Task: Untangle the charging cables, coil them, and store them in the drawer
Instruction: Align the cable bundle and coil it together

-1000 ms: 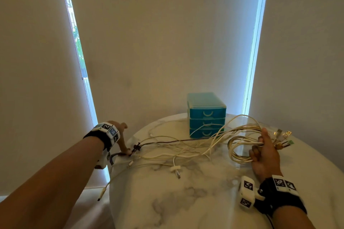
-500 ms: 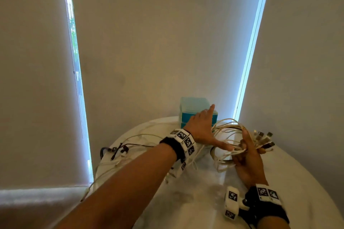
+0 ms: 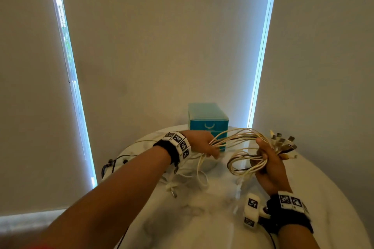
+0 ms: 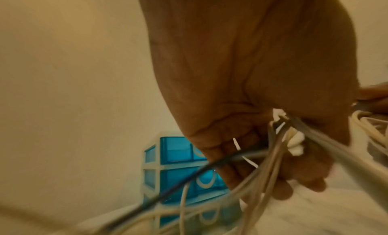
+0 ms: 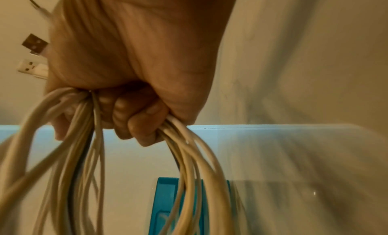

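Marble-topped counter [image 3: 202,218] stands before pale blinds, with a teal drawer unit [image 3: 208,121] at its far edge. Right hand [image 3: 270,170], in front and to the right of that unit, clenches the coiled charging cables [image 3: 242,162], USB plugs [image 3: 283,143] fanning beyond its grip. Left hand [image 3: 199,142], just before the unit, curls round strands arching from the coil; loose ends trail on the counter.

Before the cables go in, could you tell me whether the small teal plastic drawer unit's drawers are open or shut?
Shut: the teal drawer unit shows its visible drawer fronts flush with the frame in both views.
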Available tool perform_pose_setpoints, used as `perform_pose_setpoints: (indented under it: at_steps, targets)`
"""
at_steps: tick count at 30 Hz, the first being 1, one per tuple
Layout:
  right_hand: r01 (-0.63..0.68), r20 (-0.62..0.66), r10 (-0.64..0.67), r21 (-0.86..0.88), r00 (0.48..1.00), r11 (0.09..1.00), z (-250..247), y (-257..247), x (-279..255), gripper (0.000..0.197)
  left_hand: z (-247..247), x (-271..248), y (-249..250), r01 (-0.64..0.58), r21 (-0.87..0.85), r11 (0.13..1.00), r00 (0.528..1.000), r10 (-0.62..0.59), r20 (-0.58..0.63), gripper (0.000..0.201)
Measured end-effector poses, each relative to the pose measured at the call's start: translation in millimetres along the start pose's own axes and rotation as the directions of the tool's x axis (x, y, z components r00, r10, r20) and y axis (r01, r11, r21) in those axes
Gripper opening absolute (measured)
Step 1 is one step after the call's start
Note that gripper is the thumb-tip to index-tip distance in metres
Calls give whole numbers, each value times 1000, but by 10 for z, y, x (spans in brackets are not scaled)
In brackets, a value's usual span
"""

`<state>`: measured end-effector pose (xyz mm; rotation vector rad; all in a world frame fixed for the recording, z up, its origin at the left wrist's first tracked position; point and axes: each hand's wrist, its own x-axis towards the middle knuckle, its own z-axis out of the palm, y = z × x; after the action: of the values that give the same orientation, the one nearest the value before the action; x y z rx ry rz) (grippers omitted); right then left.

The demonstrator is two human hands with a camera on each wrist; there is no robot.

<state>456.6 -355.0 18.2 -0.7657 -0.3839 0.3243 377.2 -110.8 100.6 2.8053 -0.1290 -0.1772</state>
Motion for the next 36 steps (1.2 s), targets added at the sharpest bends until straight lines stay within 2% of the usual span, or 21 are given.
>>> perform_pose_setpoints:
  at_steps: [2,6,12,14,16,17,18,19,20,22,24,25,26,28,30,31,32,33,34,35,36]
  targets:
    - [7,-43,-3,98,999,995,19,-13,-22,9,-15,-76,-161,42,-1,999,999,-42,31,29]
    - [25,-152,2,178,988,984,-115,75,21,41,-87,-438,-698,156,37,987,987,-157,36,22]
    - [-33,-158,52,116,986,993,-10,235,135,32,-308,-1030,-1489,236,-198,951,967,-250,-49,36]
    - [-27,-180,47,113,983,993,97,277,135,33,-314,-1184,-1619,201,-417,886,966,-251,-69,35]
    - [-8,-188,27,102,982,995,156,308,135,35,-283,-1332,-1671,151,-681,716,965,-256,-56,37]
    - [3,-201,14,88,980,996,170,321,136,36,-262,-1386,-1693,156,-730,665,965,-260,-31,37]
    - [10,-200,6,77,980,997,171,329,145,34,-249,-1432,-1690,184,-726,663,963,-269,-1,36]
    - [8,-209,6,68,978,998,182,331,142,32,-240,-1466,-1684,223,-676,702,958,-286,19,38]
    - [15,-219,0,66,976,998,164,345,153,31,-242,-1489,-1682,259,-569,780,952,-305,17,43]
    - [32,-248,-14,68,969,997,206,338,117,30,-273,-1497,-1699,301,-260,918,944,-325,-54,52]
    - [45,-255,-33,44,966,998,307,298,60,33,-329,-1488,-1784,315,-54,948,934,-320,-156,52]
    - [51,-258,-43,22,965,998,365,263,27,34,-372,-1502,-1842,349,43,936,914,-331,-233,47]
    - [62,-250,-63,-11,966,998,426,229,-5,33,-427,-1543,-1889,403,147,903,880,-339,-334,40]
    - [99,-234,-116,-82,965,992,518,178,-28,26,-533,-1639,-2028,531,308,790,764,-289,-577,26]
    - [138,-208,-166,-144,964,980,614,163,-46,23,-610,-1746,-2173,577,335,745,641,-160,-750,20]
    - [159,-173,-192,-190,966,969,645,168,-46,28,-628,-1801,-2244,597,326,733,589,-125,-798,23]
    - [169,-128,-206,-252,970,953,650,186,-34,35,-624,-1847,-2309,638,320,700,582,-166,-796,30]
    - [157,-103,-202,-338,974,928,683,197,-52,42,-564,-1889,-2396,693,307,652,598,-282,-750,39]
    - [133,-80,-180,-409,980,903,681,225,-59,49,-423,-1933,-2526,747,282,602,605,-441,-662,48]
    - [85,-72,-134,-466,988,881,694,255,-86,53,-240,-1977,-2657,789,249,561,594,-597,-539,57]
    - [29,-46,-61,-510,997,860,702,302,-111,50,-41,-2008,-2818,817,205,539,570,-704,-424,73]
